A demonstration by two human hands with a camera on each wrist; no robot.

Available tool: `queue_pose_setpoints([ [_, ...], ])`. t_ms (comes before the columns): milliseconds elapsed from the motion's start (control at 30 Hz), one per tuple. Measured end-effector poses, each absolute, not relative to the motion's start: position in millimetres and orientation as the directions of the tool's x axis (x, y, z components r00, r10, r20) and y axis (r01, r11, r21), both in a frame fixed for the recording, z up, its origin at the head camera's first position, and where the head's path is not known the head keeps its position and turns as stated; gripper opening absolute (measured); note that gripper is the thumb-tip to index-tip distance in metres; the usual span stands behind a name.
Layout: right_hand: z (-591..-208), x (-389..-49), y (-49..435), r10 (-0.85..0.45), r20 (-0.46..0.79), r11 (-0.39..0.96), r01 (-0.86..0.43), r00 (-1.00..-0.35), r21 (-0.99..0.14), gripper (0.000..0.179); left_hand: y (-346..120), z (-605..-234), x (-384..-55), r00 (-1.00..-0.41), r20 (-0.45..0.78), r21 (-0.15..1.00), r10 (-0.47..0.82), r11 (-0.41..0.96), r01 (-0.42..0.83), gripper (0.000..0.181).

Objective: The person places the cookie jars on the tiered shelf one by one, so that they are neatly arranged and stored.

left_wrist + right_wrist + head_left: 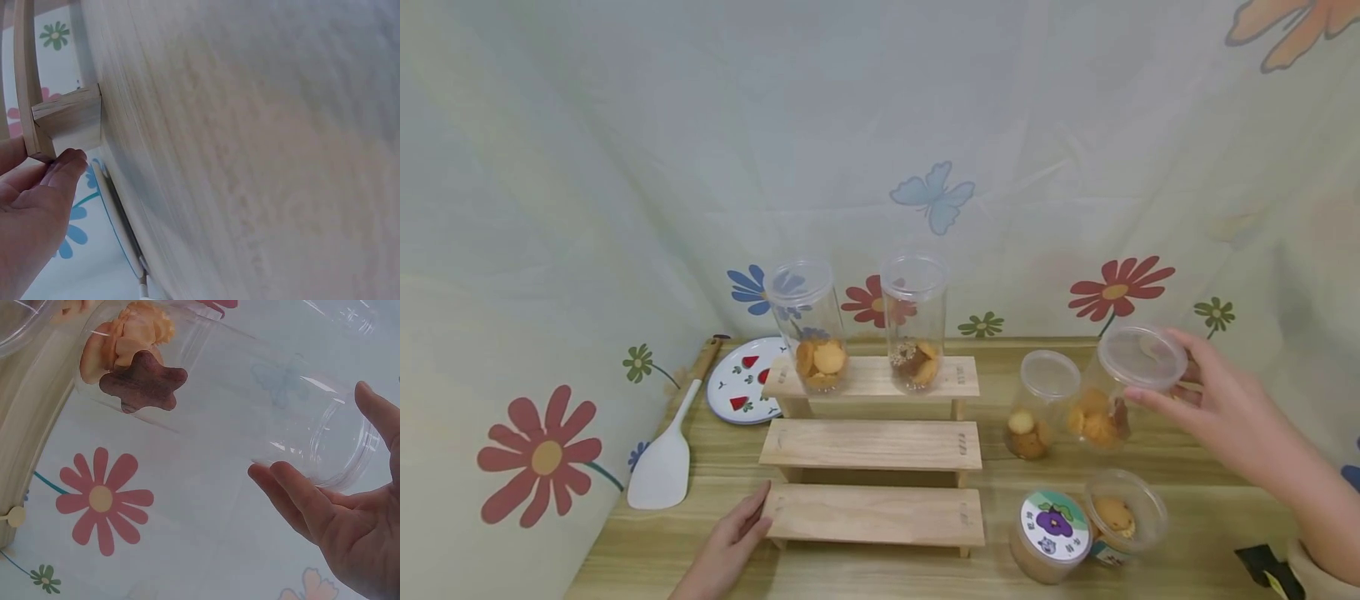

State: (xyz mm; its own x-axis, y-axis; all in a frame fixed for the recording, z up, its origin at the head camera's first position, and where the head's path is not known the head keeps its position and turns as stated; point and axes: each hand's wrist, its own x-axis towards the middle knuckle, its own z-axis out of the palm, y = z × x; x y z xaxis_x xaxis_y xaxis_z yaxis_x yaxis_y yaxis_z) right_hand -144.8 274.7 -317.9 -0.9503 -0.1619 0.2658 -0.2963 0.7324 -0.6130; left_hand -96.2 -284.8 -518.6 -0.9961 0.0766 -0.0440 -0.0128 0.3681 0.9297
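Close to us on the wooden table [722, 475], a tub with a purple-flower lid [1051, 537] stands just beside a clear tub [1126, 517] of cookies. Our left hand [730, 537] pinches the left end of the lowest board on a 3-tier wooden rack [874, 515]. Farther off at right, our right hand [1217, 400] curls thumb and fingers round the lid end of a tall jar [1112, 392] of cookies; we cannot tell whether its base touches the table. Just left of it stands a shorter jar [1037, 408]. A spatula [662, 462] lies beside a plate [737, 387] at left, and 2 more tall jars [820, 354] stand on the top board [865, 377], before a flowered cloth [820, 125].
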Motion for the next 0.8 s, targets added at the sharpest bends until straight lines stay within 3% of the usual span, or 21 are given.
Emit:
queue_pose_setpoints([
  [533,-311.7,-129.2,252.3,-0.203,0.326,0.742,-0.362,-0.923,-0.564,0.08,-285.2,-519.6,-95.4,-0.996,-0.051,0.942,0.073,0.335,-0.023,0.05],
  [800,-311.4,-119.9,238.5,-0.256,0.347,0.73,-0.416,-0.902,-0.542,0.08,-285.7,-517.4,-97.1,-0.996,-0.064,0.912,0.067,0.409,-0.031,0.051],
])
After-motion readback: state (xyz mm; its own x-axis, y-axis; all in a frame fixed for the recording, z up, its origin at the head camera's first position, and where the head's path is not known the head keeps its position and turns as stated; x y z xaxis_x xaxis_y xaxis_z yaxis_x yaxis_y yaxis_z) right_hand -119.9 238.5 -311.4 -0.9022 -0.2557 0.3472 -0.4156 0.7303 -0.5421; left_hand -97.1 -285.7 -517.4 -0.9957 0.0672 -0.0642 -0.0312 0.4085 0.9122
